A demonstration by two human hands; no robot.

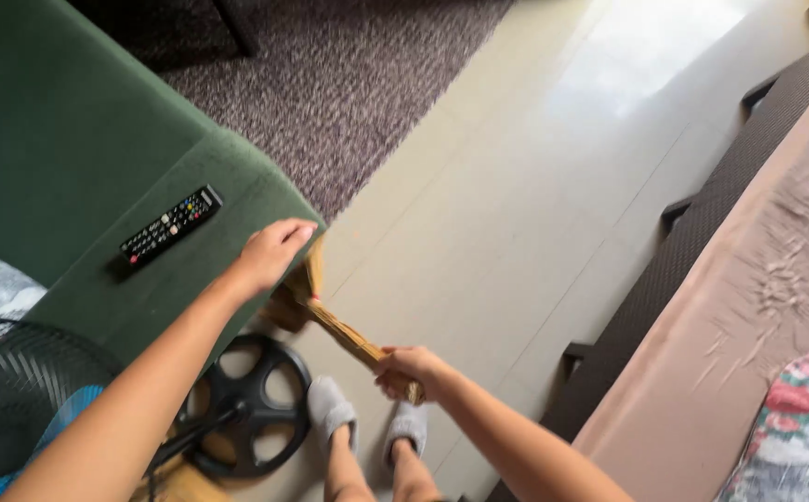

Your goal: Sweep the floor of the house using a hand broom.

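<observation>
My right hand (408,370) is closed around the handle of a straw-coloured hand broom (341,333). The broom's bristle end reaches under the corner of a green sofa (70,139) down at the floor. Resting on that sofa arm's front corner is my left hand (270,253), fingers curled over the edge, holding nothing. A black remote control (170,226) lies on the sofa arm, to the left of my left hand. My feet in grey slippers (330,409) stand on the pale tiled floor (534,186) below the hands.
A black standing fan has its round base (254,405) by my feet and its grille (14,400) at lower left. A purple-grey carpet (348,74) lies behind the sofa. A brown cushioned bench with a dark woven frame (702,242) runs along the right, with a floral cushion (799,428).
</observation>
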